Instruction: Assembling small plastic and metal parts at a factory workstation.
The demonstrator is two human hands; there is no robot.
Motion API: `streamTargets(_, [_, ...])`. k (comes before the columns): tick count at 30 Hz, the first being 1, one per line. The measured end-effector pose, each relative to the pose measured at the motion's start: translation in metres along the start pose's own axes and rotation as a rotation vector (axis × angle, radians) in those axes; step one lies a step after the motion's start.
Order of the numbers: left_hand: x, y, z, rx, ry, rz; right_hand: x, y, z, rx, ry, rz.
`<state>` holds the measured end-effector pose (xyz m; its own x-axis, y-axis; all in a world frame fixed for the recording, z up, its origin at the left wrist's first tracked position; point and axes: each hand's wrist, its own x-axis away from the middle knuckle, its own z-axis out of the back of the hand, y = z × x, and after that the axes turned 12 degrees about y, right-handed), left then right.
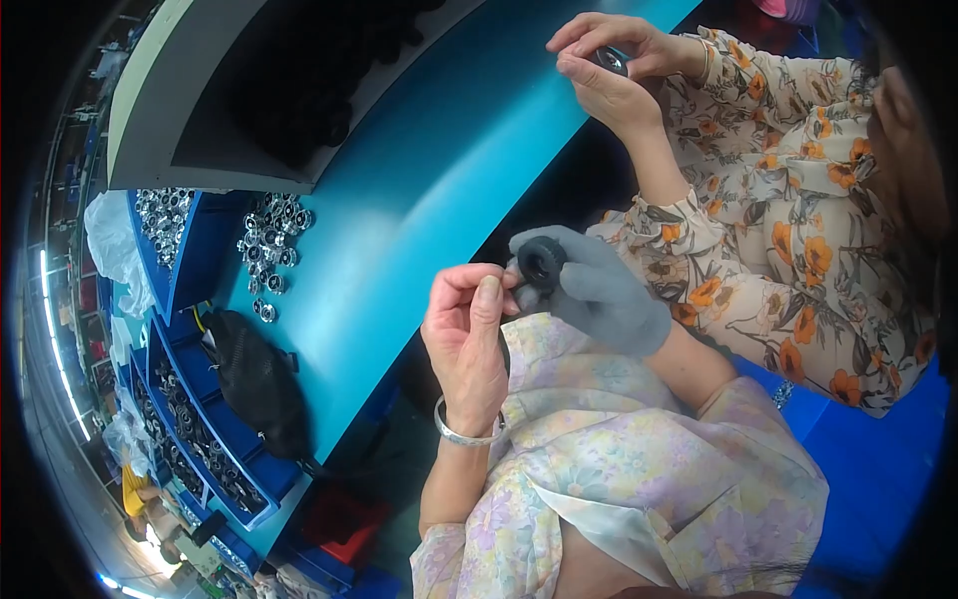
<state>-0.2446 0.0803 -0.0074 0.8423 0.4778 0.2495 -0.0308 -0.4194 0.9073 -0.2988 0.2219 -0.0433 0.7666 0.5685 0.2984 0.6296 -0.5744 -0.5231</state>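
While right hand (606, 297) holds black ring (546, 248), bore (541, 267) faces camera.

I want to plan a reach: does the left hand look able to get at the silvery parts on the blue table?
Probably yes: nothing visible blocks the left hand from crossing the blue table to the silvery parts, though distance is hard to judge.

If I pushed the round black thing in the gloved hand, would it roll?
The round black thing would probably roll on edge, since its rim looks circular. It's probably light, being small beside the gloved right hand.
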Motion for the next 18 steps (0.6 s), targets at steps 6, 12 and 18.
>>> streamTargets(6, [0.004, 0.006, -0.002, -0.015, -0.001, -0.018, -0.006, 0.014, 0.014, -0.341, -0.171, -0.166])
streamTargets(12, [0.004, 0.007, -0.001, -0.008, -0.016, -0.035, -0.007, 0.020, 0.016, -0.417, -0.183, -0.209])
streamTargets(18, [0.007, 0.009, -0.002, 0.005, -0.011, -0.048, -0.008, 0.019, 0.014, -0.459, -0.195, -0.275])
